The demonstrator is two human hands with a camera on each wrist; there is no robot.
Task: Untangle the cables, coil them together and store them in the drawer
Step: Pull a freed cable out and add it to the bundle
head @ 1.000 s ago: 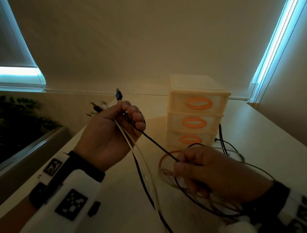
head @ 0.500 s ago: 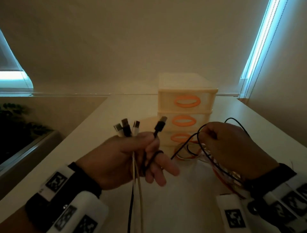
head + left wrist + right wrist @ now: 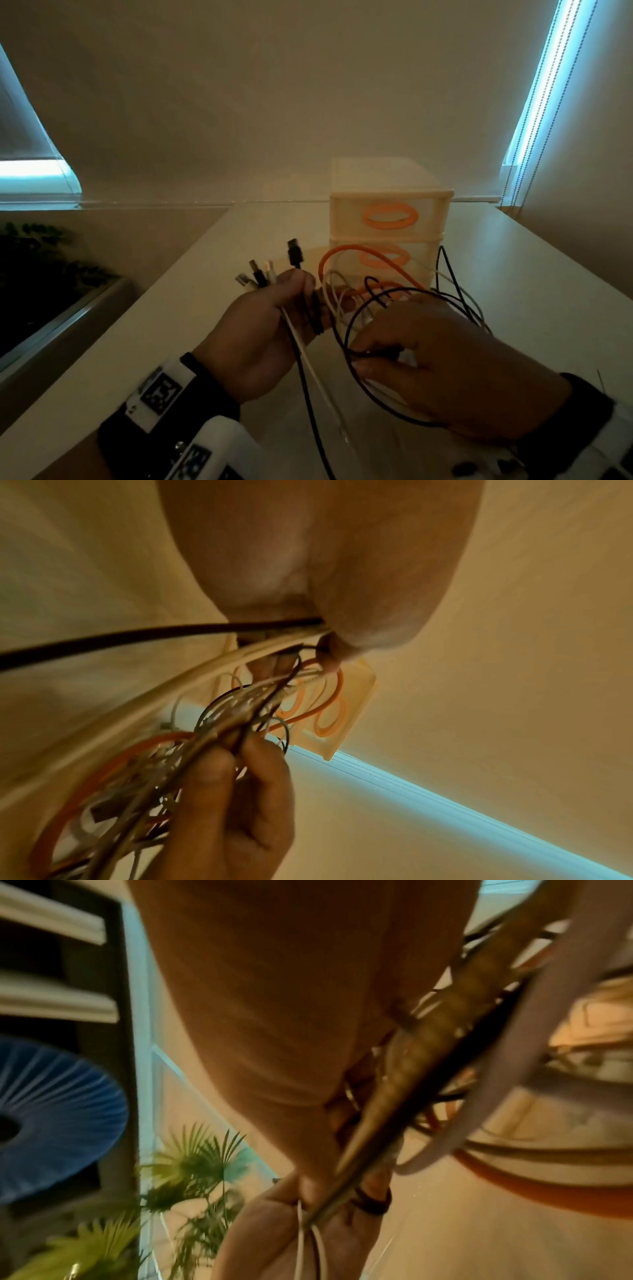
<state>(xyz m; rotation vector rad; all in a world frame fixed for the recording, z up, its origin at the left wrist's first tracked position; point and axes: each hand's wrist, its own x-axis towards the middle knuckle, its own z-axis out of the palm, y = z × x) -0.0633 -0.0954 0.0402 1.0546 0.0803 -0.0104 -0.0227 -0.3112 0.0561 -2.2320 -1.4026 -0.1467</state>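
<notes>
Both hands grip cables [image 3: 346, 346]; plant [image 3: 192, 1161] (right wrist only)

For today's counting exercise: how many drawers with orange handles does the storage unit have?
3, stacked: top drawer, middle drawer partly behind the orange cable, bottom drawer mostly hidden behind cables.

A pale table [image 3: 164, 342] runs back to a plain wall [image 3: 308, 85]. At the far left hangs a window blind [image 3: 20, 137] with cold blue light along its lower edge; at the far right a second blind [image 3: 544, 82] glows the same way, a bead cord [image 3: 520, 144] hanging beside it. Left of the table sits a dark leafy plant [image 3: 30, 250] — in the right wrist view its fronds [image 3: 192, 1153] show green, and beside them a round blue pleated thing [image 3: 58, 1115], too blurred to name.
</notes>
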